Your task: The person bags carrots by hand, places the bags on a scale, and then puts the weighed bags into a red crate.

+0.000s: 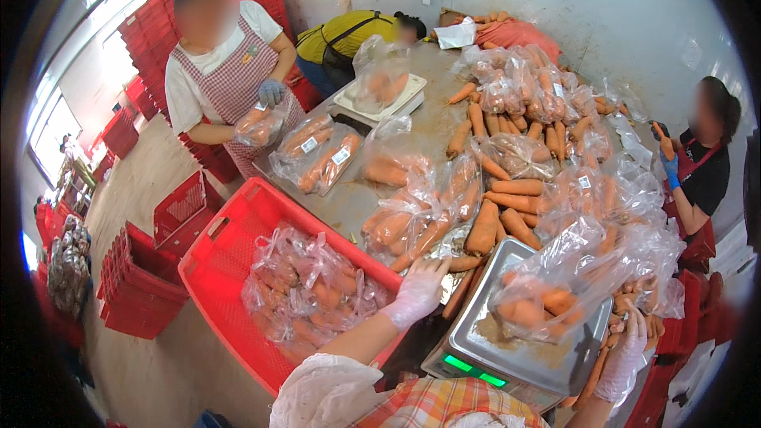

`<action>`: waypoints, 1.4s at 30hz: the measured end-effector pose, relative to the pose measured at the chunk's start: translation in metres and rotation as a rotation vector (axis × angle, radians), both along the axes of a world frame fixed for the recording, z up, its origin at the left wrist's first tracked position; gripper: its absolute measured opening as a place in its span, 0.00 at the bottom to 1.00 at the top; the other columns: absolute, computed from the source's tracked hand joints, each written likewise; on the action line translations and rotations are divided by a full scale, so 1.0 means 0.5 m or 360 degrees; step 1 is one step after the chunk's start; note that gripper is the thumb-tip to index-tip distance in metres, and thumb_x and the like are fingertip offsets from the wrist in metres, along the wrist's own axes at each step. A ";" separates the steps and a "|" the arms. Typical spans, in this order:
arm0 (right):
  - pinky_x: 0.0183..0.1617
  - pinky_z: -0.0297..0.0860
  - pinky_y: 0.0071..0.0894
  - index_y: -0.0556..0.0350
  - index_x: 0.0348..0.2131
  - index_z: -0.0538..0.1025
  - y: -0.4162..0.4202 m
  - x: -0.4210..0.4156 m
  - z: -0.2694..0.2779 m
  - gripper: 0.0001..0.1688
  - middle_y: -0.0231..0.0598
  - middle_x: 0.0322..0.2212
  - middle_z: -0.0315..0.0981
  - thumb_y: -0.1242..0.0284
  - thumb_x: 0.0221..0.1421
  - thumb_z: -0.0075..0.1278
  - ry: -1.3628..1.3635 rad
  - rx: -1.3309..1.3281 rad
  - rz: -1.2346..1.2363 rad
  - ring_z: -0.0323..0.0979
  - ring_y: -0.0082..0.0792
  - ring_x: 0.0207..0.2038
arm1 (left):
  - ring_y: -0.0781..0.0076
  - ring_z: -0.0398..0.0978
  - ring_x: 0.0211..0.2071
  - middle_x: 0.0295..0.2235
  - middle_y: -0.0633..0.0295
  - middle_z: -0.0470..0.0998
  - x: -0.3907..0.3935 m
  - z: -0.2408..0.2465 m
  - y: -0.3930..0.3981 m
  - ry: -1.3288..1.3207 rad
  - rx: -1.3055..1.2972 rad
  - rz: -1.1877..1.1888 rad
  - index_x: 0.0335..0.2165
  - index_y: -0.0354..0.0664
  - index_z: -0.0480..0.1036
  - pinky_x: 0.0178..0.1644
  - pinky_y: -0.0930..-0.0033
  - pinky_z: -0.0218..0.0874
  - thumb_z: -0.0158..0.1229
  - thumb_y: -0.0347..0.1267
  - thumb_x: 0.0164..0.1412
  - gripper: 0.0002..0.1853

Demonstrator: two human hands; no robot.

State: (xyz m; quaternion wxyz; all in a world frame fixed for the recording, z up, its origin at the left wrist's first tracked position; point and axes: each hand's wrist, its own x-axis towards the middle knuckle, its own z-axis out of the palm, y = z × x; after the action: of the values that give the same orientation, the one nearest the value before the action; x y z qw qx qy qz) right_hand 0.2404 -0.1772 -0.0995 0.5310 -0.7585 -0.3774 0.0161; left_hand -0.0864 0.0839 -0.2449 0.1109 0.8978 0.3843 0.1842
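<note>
My left hand (420, 289), in a thin clear glove, reaches over the rim of a red plastic crate (221, 303). Its fingertips are at the end of a loose carrot (465, 263), with no grip visible. To the right of the scale, my gloved right hand (625, 352) lies against several small carrots (649, 327), fingers extended; its palm side is partly hidden. Between my hands, an untied plastic bag of carrots (535, 309) rests on the steel pan of a digital scale (475, 333) with a lit green display. Knotted bags of carrots (315, 291) fill part of the crate.
Loose carrots (517, 187) and bagged carrots (529, 86) cover much of the metal table (437, 86). Across it, a person in a checked apron (238, 77) holds a bag beside a white scale (380, 101). Another person bends behind; one at right (695, 172) holds a carrot. Red crates (142, 285) stand left.
</note>
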 end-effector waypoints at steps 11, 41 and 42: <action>0.49 0.64 0.20 0.63 0.49 0.75 0.060 -0.048 0.038 0.19 0.39 0.49 0.73 0.70 0.66 0.40 0.0450 0.0144 0.0022 0.69 0.26 0.47 | 0.52 0.71 0.51 0.48 0.50 0.74 -0.032 -0.006 0.003 -0.0754 -0.0359 0.0328 0.55 0.36 0.67 0.57 0.55 0.61 0.56 0.26 0.53 0.28; 0.63 0.60 0.33 0.58 0.59 0.66 0.137 0.068 0.023 0.26 0.43 0.58 0.62 0.68 0.66 0.42 0.0302 -0.0321 -0.0304 0.62 0.34 0.59 | 0.45 0.77 0.35 0.33 0.43 0.78 -0.405 -0.005 0.476 -0.0029 -0.0139 0.0955 0.57 0.28 0.61 0.39 0.53 0.69 0.70 0.50 0.42 0.51; 0.62 0.60 0.33 0.58 0.60 0.66 0.148 0.049 0.030 0.25 0.42 0.58 0.62 0.68 0.67 0.41 0.0368 -0.0290 -0.0345 0.62 0.34 0.59 | 0.44 0.77 0.35 0.33 0.43 0.78 -0.395 -0.001 0.478 -0.0067 -0.0169 0.0940 0.57 0.27 0.62 0.38 0.53 0.69 0.70 0.49 0.42 0.50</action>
State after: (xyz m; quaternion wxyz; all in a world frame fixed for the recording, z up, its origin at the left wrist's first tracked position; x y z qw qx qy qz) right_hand 0.2649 -0.1035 -0.0842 0.4986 -0.8328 -0.2268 0.0800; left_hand -0.2839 0.3231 -0.2456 0.1074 0.7360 0.6356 0.2068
